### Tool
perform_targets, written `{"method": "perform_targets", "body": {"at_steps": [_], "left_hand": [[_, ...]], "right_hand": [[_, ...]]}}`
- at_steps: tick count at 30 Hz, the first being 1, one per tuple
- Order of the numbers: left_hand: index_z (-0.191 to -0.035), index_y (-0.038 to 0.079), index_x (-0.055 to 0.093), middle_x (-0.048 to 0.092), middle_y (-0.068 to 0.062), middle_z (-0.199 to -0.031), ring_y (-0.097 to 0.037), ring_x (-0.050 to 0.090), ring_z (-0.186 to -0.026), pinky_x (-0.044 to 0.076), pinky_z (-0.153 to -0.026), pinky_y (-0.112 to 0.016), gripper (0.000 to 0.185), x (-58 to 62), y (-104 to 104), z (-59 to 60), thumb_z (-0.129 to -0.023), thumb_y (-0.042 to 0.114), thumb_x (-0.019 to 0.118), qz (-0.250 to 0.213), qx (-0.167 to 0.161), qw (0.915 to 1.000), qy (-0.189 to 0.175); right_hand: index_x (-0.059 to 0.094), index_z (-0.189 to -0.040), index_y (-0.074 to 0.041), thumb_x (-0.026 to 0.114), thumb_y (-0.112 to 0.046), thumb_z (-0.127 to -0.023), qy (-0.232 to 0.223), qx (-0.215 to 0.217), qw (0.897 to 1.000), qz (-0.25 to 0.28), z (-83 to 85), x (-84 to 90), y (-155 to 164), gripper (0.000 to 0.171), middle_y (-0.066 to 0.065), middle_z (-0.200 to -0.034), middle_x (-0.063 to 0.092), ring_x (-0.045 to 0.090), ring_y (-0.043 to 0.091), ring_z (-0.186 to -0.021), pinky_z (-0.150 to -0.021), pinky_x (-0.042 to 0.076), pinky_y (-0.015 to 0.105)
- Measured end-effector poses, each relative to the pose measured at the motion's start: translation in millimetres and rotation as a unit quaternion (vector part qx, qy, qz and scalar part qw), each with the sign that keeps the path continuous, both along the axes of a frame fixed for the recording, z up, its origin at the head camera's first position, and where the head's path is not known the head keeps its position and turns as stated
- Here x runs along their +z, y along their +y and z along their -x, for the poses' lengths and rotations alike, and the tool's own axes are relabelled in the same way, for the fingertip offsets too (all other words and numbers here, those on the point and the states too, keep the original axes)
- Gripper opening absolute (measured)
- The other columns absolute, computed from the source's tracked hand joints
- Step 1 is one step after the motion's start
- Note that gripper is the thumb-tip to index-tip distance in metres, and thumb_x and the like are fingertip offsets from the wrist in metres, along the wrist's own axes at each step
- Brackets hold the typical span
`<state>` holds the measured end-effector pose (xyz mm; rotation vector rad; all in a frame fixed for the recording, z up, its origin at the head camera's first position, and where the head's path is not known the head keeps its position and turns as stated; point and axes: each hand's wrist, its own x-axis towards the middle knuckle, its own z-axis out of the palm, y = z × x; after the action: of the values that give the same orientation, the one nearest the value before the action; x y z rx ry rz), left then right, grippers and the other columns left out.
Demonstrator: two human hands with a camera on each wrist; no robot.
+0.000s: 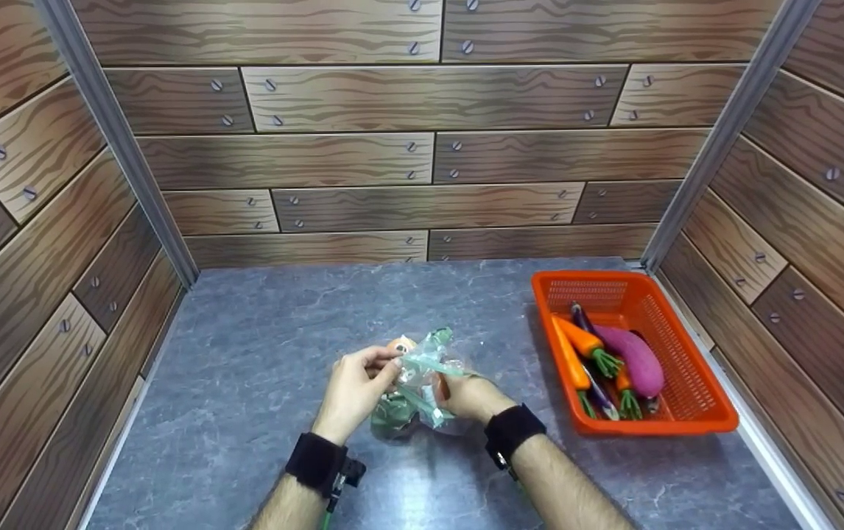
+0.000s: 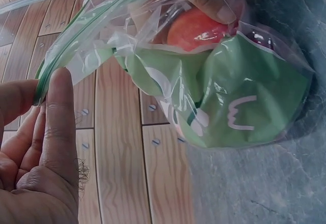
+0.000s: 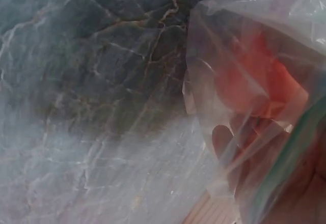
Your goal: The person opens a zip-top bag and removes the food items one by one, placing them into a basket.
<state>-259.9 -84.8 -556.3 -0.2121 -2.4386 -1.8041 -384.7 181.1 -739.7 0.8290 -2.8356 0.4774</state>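
Observation:
My left hand (image 1: 358,389) pinches the green zip edge of a clear plastic zip bag (image 2: 254,91) between thumb and fingers. The bag has a green print with pale markings on its lower part. Reaching in through the mouth of the bag, my right hand (image 1: 472,398) holds a smooth, red, rounded fruit or vegetable (image 2: 196,30); its exact kind is unclear through the plastic. In the right wrist view the fingers (image 3: 222,138) show through the film, close against the red thing. A small peach-coloured patch (image 1: 401,344) shows behind the left fingertips; whether it is print is unclear.
An orange-red plastic basket (image 1: 694,353) stands at the right of the grey marbled table (image 1: 260,331). Inside lie carrots (image 1: 568,353), slim dark eggplants and a purple-pink elongated vegetable (image 1: 632,359). Wood-patterned walls (image 1: 363,158) enclose the back and sides.

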Motion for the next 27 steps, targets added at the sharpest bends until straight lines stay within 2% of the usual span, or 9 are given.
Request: {"method": "perform_targets", "body": {"at_steps": [3, 5, 7, 12, 15, 20, 23, 27], "left_hand": [[-0.125, 0.003, 0.087, 0.088, -0.014, -0.106, -0.017, 0.083, -0.084, 0.076, -0.079, -0.041, 0.019, -1.5, 0, 0.6, -0.110, 0.013, 0.080, 0.001, 0.000, 1.0000, 0.001], [-0.126, 0.003, 0.087, 0.088, -0.014, -0.106, -0.017, 0.083, -0.083, 0.076, -0.079, -0.044, 0.019, -1.9, 1, 0.6, -0.110, 0.013, 0.080, 0.000, -0.002, 1.0000, 0.000], [-0.126, 0.003, 0.087, 0.088, -0.014, -0.107, -0.018, 0.084, -0.083, 0.076, -0.081, -0.048, 0.020, -2.0, 1, 0.4, -0.111, 0.013, 0.080, -0.002, -0.003, 1.0000, -0.002], [-0.128, 0.000, 0.085, 0.087, -0.016, -0.109, -0.019, 0.085, -0.090, 0.076, -0.079, -0.033, 0.022, 1.5, 3, 0.1, -0.111, 0.013, 0.079, -0.015, 0.001, 0.9999, -0.006], [-0.130, 0.000, 0.085, 0.086, -0.016, -0.109, -0.019, 0.086, -0.092, 0.074, -0.078, -0.026, 0.023, 5.5, 4, 0.4, -0.112, 0.012, 0.077, -0.023, 0.004, 0.9997, -0.008], [-0.129, 0.005, 0.087, 0.087, -0.014, -0.109, -0.018, 0.085, -0.092, 0.074, -0.079, -0.026, 0.021, 13.2, 5, 1.7, -0.113, 0.014, 0.077, -0.019, 0.008, 0.9998, -0.005], [-0.128, 0.006, 0.087, 0.087, -0.013, -0.107, -0.018, 0.085, -0.090, 0.073, -0.078, -0.025, 0.020, 17.4, 6, 3.3, -0.113, 0.014, 0.077, -0.016, 0.014, 0.9998, 0.004], [-0.127, 0.002, 0.087, 0.087, -0.015, -0.107, -0.019, 0.085, -0.090, 0.073, -0.078, -0.026, 0.020, 21.7, 6, 4.6, -0.113, 0.014, 0.077, -0.021, 0.018, 0.9996, 0.011]], "right_hand": [[0.061, -0.095, -0.022, 0.067, -0.033, -0.112, -0.001, -0.006, 1.000, 0.005, -2.8, 1.1, 2, 0.021, -0.018, -0.066, 0.045, 0.043, 0.004, -0.056, -0.053, 0.049, 0.025], [0.059, -0.094, -0.023, 0.065, -0.030, -0.111, 0.012, 0.005, 1.000, 0.011, -3.9, 0.7, 5, 0.020, -0.018, -0.066, 0.044, 0.043, 0.005, -0.057, -0.053, 0.048, 0.027], [0.058, -0.090, -0.019, 0.065, -0.022, -0.109, -0.001, 0.015, 1.000, 0.022, -24.5, 35.7, 0, 0.020, -0.014, -0.067, 0.045, 0.044, 0.008, -0.058, -0.052, 0.049, 0.033], [0.056, -0.084, -0.013, 0.073, -0.006, -0.094, -0.050, 0.016, 0.998, 0.047, -78.2, 136.8, -18, 0.021, -0.008, -0.072, 0.048, 0.046, 0.012, -0.064, -0.055, 0.050, 0.039], [0.059, -0.088, -0.015, 0.082, -0.008, -0.089, -0.066, 0.004, 0.997, 0.047, -79.8, 150.6, -19, 0.024, -0.010, -0.076, 0.053, 0.048, 0.009, -0.067, -0.060, 0.048, 0.032], [0.062, -0.097, -0.015, 0.090, -0.008, -0.086, -0.106, -0.006, 0.993, 0.046, -80.0, 171.7, -18, 0.031, -0.005, -0.084, 0.062, 0.056, 0.012, -0.073, -0.068, 0.055, 0.036], [0.061, -0.098, -0.014, 0.093, -0.007, -0.084, -0.106, -0.001, 0.994, 0.038, -80.7, 183.9, -17, 0.035, -0.003, -0.088, 0.063, 0.058, 0.015, -0.077, -0.070, 0.057, 0.039], [0.062, -0.096, -0.017, 0.094, -0.007, -0.083, -0.082, 0.012, 0.996, 0.026, -81.3, 199.3, -16, 0.036, -0.004, -0.085, 0.063, 0.057, 0.012, -0.074, -0.068, 0.054, 0.035]]}}
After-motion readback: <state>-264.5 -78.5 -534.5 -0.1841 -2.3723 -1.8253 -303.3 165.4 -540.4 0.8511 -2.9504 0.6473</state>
